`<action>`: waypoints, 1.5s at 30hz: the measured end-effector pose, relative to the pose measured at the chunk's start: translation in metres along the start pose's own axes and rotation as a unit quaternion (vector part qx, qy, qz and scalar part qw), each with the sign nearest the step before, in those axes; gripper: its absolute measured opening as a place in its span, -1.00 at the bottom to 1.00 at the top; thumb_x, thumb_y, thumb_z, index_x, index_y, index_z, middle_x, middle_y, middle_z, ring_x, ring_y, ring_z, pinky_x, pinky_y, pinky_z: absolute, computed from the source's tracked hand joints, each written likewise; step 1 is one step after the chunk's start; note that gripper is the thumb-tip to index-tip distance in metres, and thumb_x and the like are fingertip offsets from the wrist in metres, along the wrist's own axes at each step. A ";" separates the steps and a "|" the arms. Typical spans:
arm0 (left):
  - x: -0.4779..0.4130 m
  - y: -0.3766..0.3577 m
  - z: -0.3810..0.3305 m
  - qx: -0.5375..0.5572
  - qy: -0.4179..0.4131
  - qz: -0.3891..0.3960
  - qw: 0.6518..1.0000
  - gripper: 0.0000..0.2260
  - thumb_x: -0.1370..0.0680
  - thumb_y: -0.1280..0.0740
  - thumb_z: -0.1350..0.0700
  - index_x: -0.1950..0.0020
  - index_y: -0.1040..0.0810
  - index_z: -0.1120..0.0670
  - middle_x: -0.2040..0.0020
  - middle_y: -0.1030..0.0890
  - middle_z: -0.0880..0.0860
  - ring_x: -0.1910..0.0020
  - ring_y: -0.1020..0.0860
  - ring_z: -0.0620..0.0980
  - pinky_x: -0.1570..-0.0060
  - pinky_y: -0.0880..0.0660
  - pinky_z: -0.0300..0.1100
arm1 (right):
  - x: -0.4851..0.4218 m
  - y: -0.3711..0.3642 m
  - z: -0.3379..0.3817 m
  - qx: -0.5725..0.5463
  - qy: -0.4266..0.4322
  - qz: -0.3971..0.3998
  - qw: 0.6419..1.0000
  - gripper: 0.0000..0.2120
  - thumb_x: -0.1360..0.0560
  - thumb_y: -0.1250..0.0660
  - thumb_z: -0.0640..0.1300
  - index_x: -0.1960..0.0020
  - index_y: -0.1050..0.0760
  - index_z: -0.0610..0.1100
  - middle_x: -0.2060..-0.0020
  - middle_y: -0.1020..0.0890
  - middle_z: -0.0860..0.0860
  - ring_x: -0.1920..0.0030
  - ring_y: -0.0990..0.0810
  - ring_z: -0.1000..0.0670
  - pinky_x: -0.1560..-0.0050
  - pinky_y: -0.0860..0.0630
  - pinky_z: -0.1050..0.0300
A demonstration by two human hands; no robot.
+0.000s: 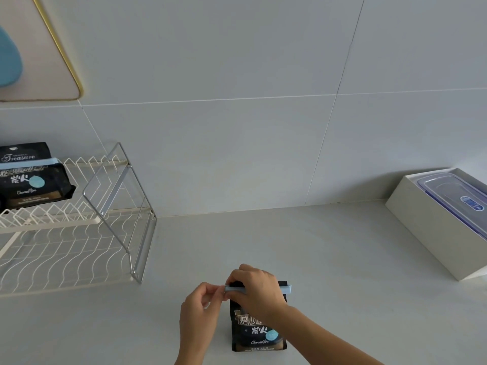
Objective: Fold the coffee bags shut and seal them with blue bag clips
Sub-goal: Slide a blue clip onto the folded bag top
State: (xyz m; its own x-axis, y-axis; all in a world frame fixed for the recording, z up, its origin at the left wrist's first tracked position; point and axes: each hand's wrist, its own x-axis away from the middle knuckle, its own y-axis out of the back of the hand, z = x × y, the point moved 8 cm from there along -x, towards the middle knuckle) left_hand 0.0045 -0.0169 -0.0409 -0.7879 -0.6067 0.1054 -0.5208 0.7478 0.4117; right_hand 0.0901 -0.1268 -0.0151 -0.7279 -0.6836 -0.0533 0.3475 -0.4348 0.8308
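Observation:
A black coffee bag (257, 334) stands upright on the counter near the front edge. A pale blue bag clip (286, 289) lies across its folded top. My right hand (257, 291) grips the top of the bag and the middle of the clip from above. My left hand (203, 309) pinches the clip's left end with thumb and fingers. On the upper shelf of the white wire rack (79, 233) at the left lie two more black coffee bags (34, 185), with a second blue clip (52, 161) across one.
A white box (427, 227) holding a clear lidded plastic container (458, 198) sits at the right against the tiled wall. A gold-edged board (39, 48) hangs at the upper left. Bare grey counter (316, 246) stretches between the rack and the box.

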 end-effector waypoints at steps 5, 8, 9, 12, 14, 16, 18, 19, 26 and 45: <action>-0.004 -0.007 0.005 0.041 0.022 0.015 0.999 -0.79 -0.49 -0.38 0.11 0.32 -0.52 0.14 0.40 -0.69 0.00 0.34 -0.64 -0.03 0.24 -0.49 -0.09 | 0.003 0.003 -0.001 -0.041 -0.004 0.016 0.999 -0.81 -0.45 -0.29 0.09 0.02 -0.56 0.03 0.10 -0.61 0.09 0.14 -0.55 0.09 0.24 -0.34 0.28; -0.008 -0.011 0.009 0.076 0.040 0.049 0.995 -0.84 -0.49 -0.37 0.19 0.28 -0.53 0.21 0.40 -0.68 0.05 0.38 -0.60 -0.12 0.22 -0.46 -0.13 | 0.005 0.007 -0.006 -0.085 -0.028 0.001 0.996 -0.89 -0.45 -0.33 0.00 0.10 -0.59 -0.01 0.12 -0.57 0.11 0.15 -0.54 0.12 0.17 -0.47 0.20; -0.008 -0.012 0.010 0.086 0.049 0.058 0.993 -0.85 -0.49 -0.36 0.22 0.27 -0.53 0.22 0.42 -0.66 0.07 0.38 -0.59 -0.12 0.23 -0.45 -0.16 | 0.005 0.007 -0.006 -0.088 -0.032 0.001 0.996 -0.92 -0.44 -0.35 -0.04 0.13 -0.59 -0.01 0.14 -0.54 0.12 0.17 -0.52 0.12 0.18 -0.48 0.19; -0.008 -0.019 0.013 0.115 0.081 0.082 0.987 -0.89 -0.50 -0.35 0.22 0.24 -0.53 0.17 0.39 -0.62 0.04 0.34 -0.57 -0.09 0.32 -0.43 -0.30 | 0.003 0.007 -0.003 -0.076 -0.035 0.003 0.996 -0.96 -0.43 -0.35 -0.06 0.18 -0.54 -0.02 0.21 -0.46 0.16 0.24 -0.44 0.14 0.29 -0.37 0.29; -0.006 -0.023 0.015 0.135 0.103 0.100 0.980 -0.90 -0.52 -0.34 0.16 0.20 -0.55 0.12 0.34 -0.61 0.05 0.29 -0.56 -0.06 0.28 -0.42 -0.28 | 0.002 0.007 0.000 -0.066 -0.030 0.003 0.997 -0.93 -0.46 -0.32 -0.05 0.15 -0.53 -0.04 0.20 -0.46 0.15 0.22 -0.42 0.15 0.31 -0.32 0.33; -0.004 -0.025 0.017 0.149 0.118 0.114 0.975 -0.90 -0.52 -0.33 0.15 0.19 -0.56 0.10 0.34 -0.61 0.02 0.26 -0.56 -0.06 0.23 -0.41 -0.21 | 0.003 0.007 0.002 -0.048 -0.016 -0.004 0.999 -0.89 -0.49 -0.29 -0.05 0.10 -0.53 -0.08 0.14 -0.51 0.08 0.13 -0.45 0.10 0.24 -0.32 0.29; -0.004 -0.026 0.020 0.149 0.126 0.125 0.973 -0.91 -0.52 -0.32 0.15 0.18 -0.55 0.09 0.38 -0.63 -0.06 0.25 -0.57 -0.09 0.21 -0.41 -0.19 | 0.006 0.008 0.005 -0.036 0.001 -0.012 0.999 -0.87 -0.51 -0.26 -0.07 0.07 -0.53 -0.11 0.08 -0.54 0.02 0.06 -0.48 0.05 0.18 -0.34 0.26; -0.005 -0.026 0.020 0.143 0.126 0.131 0.973 -0.91 -0.53 -0.32 0.14 0.17 -0.55 0.08 0.39 -0.64 -0.08 0.24 -0.58 -0.10 0.20 -0.42 -0.19 | 0.009 0.008 0.007 -0.031 0.009 -0.015 0.999 -0.86 -0.52 -0.24 -0.08 0.06 -0.53 -0.13 0.08 -0.55 0.01 0.05 -0.48 0.04 0.16 -0.35 0.25; 0.002 -0.030 0.045 0.149 0.147 0.085 0.974 -0.89 -0.55 -0.28 0.19 0.18 -0.50 0.10 0.28 -0.60 0.10 0.26 -0.56 0.00 0.24 -0.42 -0.14 | -0.008 0.076 0.029 -0.139 0.011 -0.157 0.978 -0.93 -0.52 -0.27 -0.13 0.11 -0.51 -0.07 0.16 -0.59 0.06 0.18 -0.55 0.06 0.18 -0.54 0.09; 0.000 -0.046 0.044 0.203 0.124 0.134 0.962 -0.86 -0.57 -0.25 0.20 0.18 -0.51 0.15 0.47 -0.42 -0.06 0.36 -0.43 -0.07 0.21 -0.42 -0.16 | 0.000 0.006 -0.001 0.016 0.072 0.036 0.997 -0.84 -0.47 -0.28 0.07 0.15 -0.58 0.02 0.18 -0.61 0.08 0.10 -0.47 0.10 0.20 -0.45 0.09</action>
State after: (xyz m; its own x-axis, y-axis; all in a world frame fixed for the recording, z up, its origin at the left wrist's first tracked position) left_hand 0.0143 -0.0395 -0.0997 -0.8351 -0.3857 0.3923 -0.4350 0.8995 -0.0415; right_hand 0.0926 -0.1296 -0.0106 -0.6086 -0.7905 -0.0688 0.3751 -0.3631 0.8529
